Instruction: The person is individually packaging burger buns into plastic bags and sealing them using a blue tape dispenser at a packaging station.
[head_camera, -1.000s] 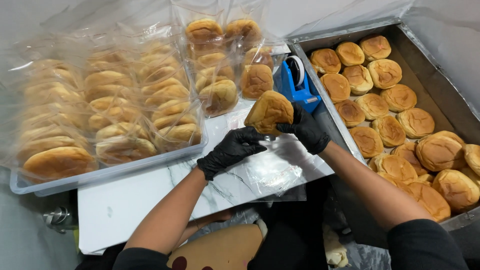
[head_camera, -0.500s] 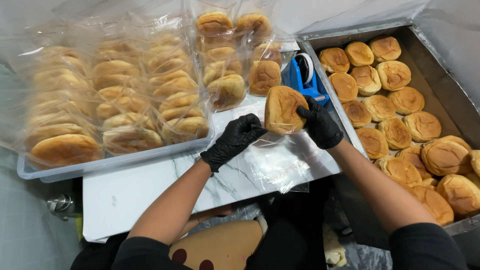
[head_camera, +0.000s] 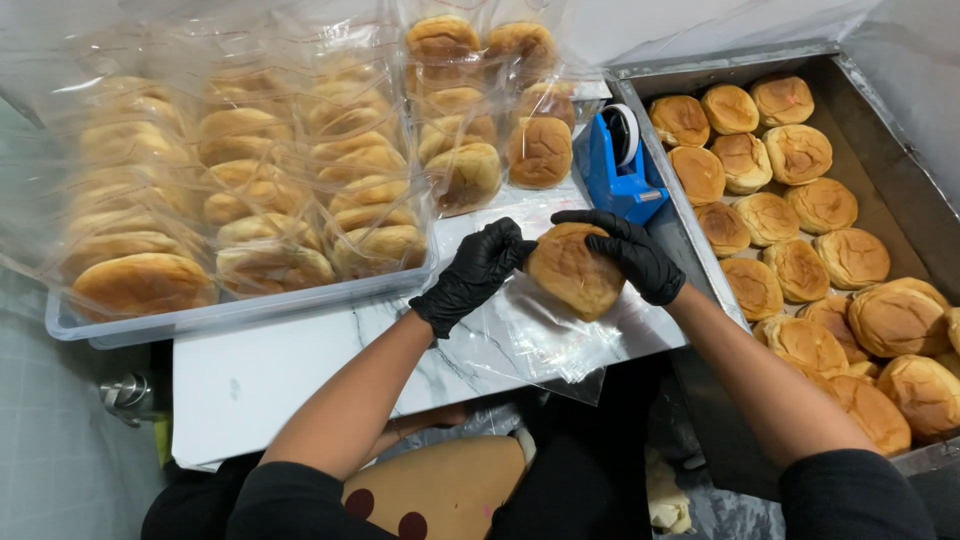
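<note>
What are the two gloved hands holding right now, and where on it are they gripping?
A round bun: the right hand wraps over its top and right edge, while the left hand pinches its left edge, above a clear plastic bag on the marble board.

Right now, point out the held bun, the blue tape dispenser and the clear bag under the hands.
held bun (head_camera: 572, 272), head view, middle of its crust.
blue tape dispenser (head_camera: 612, 170), head view, blue body.
clear bag (head_camera: 540, 335), head view, flat plastic below the bun.

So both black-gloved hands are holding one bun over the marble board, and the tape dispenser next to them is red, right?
Not quite. The head view shows the tape dispenser is blue, not red. The rest holds: the left hand and right hand, both in black gloves, hold one bun over the marble board.
</note>
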